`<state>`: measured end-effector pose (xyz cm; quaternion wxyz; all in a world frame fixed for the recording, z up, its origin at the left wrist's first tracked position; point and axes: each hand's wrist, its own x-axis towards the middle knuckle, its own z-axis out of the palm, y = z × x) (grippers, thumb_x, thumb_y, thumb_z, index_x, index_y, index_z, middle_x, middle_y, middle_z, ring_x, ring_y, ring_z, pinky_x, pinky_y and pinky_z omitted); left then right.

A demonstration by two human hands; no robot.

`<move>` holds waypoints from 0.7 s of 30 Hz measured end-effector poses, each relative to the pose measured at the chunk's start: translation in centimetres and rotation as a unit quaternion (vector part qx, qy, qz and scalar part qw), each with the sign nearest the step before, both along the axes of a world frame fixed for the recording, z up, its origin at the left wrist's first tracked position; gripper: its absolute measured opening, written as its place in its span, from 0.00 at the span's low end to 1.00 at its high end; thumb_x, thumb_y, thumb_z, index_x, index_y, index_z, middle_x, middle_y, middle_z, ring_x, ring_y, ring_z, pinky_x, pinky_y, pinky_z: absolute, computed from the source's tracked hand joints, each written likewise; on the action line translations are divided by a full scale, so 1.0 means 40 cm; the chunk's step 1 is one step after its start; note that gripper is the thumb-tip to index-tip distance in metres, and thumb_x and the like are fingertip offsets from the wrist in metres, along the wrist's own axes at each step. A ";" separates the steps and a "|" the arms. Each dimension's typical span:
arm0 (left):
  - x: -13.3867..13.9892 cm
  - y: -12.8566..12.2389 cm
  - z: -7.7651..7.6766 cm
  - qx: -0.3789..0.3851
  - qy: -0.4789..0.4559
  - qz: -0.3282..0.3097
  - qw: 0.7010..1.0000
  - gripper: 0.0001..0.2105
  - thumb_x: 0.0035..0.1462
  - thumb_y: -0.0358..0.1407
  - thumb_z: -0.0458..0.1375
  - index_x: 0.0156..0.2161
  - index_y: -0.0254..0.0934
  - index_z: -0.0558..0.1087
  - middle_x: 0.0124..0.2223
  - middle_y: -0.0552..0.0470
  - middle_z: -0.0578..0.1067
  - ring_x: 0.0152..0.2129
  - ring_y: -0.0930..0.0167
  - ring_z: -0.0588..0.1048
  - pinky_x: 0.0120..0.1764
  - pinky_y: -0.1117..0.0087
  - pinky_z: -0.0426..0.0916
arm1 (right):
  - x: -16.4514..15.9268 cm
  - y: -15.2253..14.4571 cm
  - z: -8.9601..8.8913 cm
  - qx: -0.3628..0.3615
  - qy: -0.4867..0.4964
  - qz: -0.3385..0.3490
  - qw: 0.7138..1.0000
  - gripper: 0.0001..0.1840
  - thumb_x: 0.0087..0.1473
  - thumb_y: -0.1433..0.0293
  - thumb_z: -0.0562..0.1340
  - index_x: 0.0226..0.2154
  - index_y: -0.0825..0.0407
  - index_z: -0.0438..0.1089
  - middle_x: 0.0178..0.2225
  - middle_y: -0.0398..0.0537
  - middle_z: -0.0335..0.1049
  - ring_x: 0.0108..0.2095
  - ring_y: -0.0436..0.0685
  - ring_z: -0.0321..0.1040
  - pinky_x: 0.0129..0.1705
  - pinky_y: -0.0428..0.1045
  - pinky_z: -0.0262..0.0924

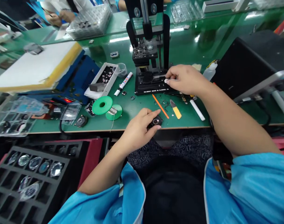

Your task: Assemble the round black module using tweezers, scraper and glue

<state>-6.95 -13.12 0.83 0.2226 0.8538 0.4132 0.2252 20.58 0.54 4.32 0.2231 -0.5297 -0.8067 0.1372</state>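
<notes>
My left hand [140,126] is at the table's front edge, with thumb and fingers closed around a round black watch body [156,120] whose back shows small metal contacts. My right hand [185,77] is at the right side of the black press [148,56], over its base. Its thumb and forefinger are pinched, with a small white bit [166,81] at the tips; what it is cannot be made out. Between the hands lie an orange stick [160,106] and a small yellow-handled blade [176,110].
A white paint marker [123,84], a green solder spool [102,105] and a white parts tray [103,79] lie left. Right are a white stick [197,110] and a black machine [256,65]. A foam tray [37,183] holds watch parts lower left. Another person's hands [60,18] show behind.
</notes>
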 end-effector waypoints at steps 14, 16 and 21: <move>0.004 -0.030 -0.048 0.096 -0.086 0.012 0.992 0.23 0.71 0.35 0.68 0.68 0.40 0.74 0.58 0.41 0.81 0.53 0.61 0.82 0.51 0.57 0.82 | 0.005 -0.006 0.000 -0.012 0.005 -0.010 1.000 0.14 0.65 0.66 0.66 0.50 0.48 0.84 0.44 0.50 0.83 0.44 0.65 0.77 0.50 0.59 0.69; 0.018 -0.059 -0.044 0.111 -0.161 0.068 0.978 0.17 0.71 0.33 0.67 0.63 0.42 0.78 0.51 0.45 0.81 0.45 0.66 0.81 0.44 0.63 0.80 | 0.008 0.002 -0.007 0.001 0.012 -0.006 1.000 0.11 0.64 0.67 0.68 0.48 0.47 0.84 0.42 0.48 0.82 0.41 0.63 0.76 0.47 0.58 0.68; 0.074 -0.170 0.029 -0.131 -0.459 -0.142 0.867 0.20 0.76 0.48 0.61 0.64 0.42 0.79 0.44 0.46 0.83 0.37 0.68 0.83 0.37 0.69 0.80 | 0.015 0.028 -0.024 0.019 0.037 0.001 0.999 0.07 0.60 0.74 0.73 0.41 0.46 0.82 0.35 0.41 0.79 0.35 0.57 0.69 0.42 0.55 0.63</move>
